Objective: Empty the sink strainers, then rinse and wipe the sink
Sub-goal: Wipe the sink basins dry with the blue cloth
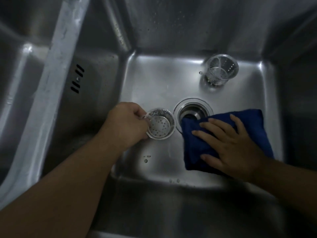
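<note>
I look down into a stainless steel sink basin (154, 79). My left hand (127, 124) grips the rim of a round perforated metal strainer (160, 125), held just left of the open drain hole (192, 112). My right hand (229, 145) lies flat, fingers spread, on a dark blue cloth (197, 148) that rests on the sink floor; the cloth's upper edge overlaps the drain's right side. A second, taller strainer basket (221, 70) stands upright near the basin's far right corner.
A steel divider (56, 69) with overflow slots (78, 79) separates this basin from a second basin (18, 74) on the left. Water droplets dot the sink floor near the front wall (171, 203).
</note>
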The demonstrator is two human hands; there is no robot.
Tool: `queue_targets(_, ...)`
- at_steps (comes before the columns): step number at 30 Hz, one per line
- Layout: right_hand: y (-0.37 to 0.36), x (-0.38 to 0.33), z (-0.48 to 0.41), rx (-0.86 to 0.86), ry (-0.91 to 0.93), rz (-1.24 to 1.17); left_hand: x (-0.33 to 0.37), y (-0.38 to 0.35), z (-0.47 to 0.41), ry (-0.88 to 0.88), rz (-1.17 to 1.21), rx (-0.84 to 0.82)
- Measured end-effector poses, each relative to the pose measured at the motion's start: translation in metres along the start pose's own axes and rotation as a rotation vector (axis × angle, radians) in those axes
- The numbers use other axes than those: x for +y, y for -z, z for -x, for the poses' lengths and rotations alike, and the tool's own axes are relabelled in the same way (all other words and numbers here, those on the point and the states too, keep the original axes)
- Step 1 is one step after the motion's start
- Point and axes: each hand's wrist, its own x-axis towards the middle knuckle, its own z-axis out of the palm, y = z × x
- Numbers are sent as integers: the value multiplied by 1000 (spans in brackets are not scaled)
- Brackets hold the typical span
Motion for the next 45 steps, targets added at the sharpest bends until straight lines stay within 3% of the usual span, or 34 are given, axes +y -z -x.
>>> queue_targets(4,-3,-37,-23,6,-220,-108,5,-9,1,73,132,5)
queue_targets(6,-3,-38,-30,-21,-240,-126,13,-15,0,118,232,8)
queue_targets(8,-3,-33,-22,-9,-139,-123,27,-20,-6,139,288,8)
queue_targets(14,3,6,28,-17,406,113,70,-46,-53,140,423,56)
queue_targets(21,-8,16,22,128,537,155,91,-55,-74,147,563,7)
queue_targets(24,-15,3,6,166,484,164,86,-18,-49,86,341,-22)
queue_targets(27,-20,-32,-17,219,379,80,59,39,9,-288,-240,142)
queue_targets(29,-20,-57,-32,270,251,10,48,77,49,-571,-420,271)
queue_targets(31,-14,-78,-45,309,148,-32,31,106,63,-731,-555,346)
queue_targets(33,-6,-90,-56,345,150,-26,16,128,63,-698,-772,305)
queue_targets(35,3,-97,-68,382,130,-64,9,134,63,-542,-782,186)
queue_targets(37,14,-106,-83,444,-36,-204,7,131,65,-452,-699,157)
queue_targets(40,32,-124,-117,534,-289,-420,8,128,64,-455,-698,188)
queue_targets(45,27,-135,-169,349,-390,-311,7,129,64,-474,-664,181)
